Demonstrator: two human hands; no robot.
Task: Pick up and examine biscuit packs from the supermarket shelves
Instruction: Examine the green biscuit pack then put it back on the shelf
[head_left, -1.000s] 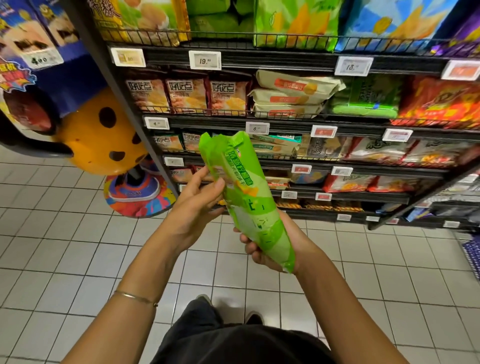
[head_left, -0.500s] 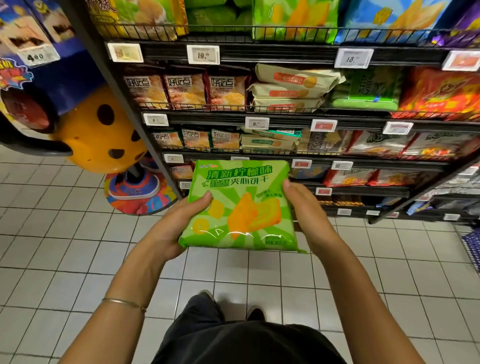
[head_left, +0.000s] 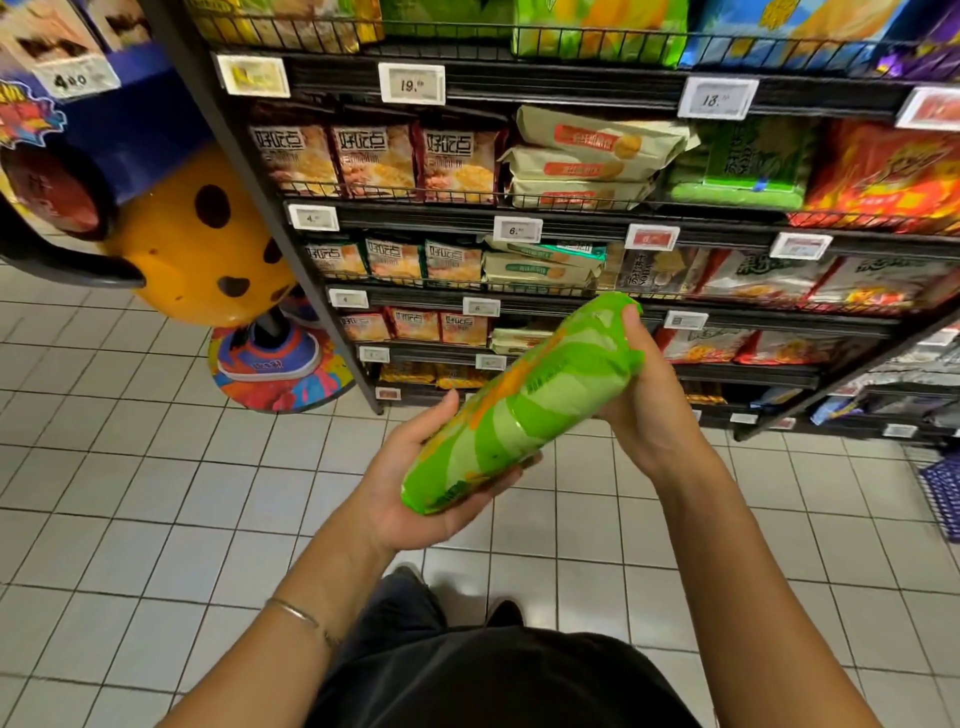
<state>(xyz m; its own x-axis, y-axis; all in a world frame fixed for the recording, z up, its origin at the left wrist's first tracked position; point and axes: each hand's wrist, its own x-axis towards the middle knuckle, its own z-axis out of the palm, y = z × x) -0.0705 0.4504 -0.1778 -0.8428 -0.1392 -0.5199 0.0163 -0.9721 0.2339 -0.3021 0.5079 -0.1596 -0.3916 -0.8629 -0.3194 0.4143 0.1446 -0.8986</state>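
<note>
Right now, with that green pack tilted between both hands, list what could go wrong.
1. The green biscuit pack slants down toward the left hand, which cradles only its lower end from below. The glossy wrapper could slide out and drop onto the tiled floor.
2. The right hand grips the upper end with the thumb at the top edge. A hard squeeze there might crush the biscuits inside.

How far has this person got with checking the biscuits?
Done: one green biscuit pack is off the shelves. In hand: the left hand cradles its lower end and the right hand grips the upper end, with the pack tilted edge-on. Left: the other packs on the shelves, not yet picked up.
</note>
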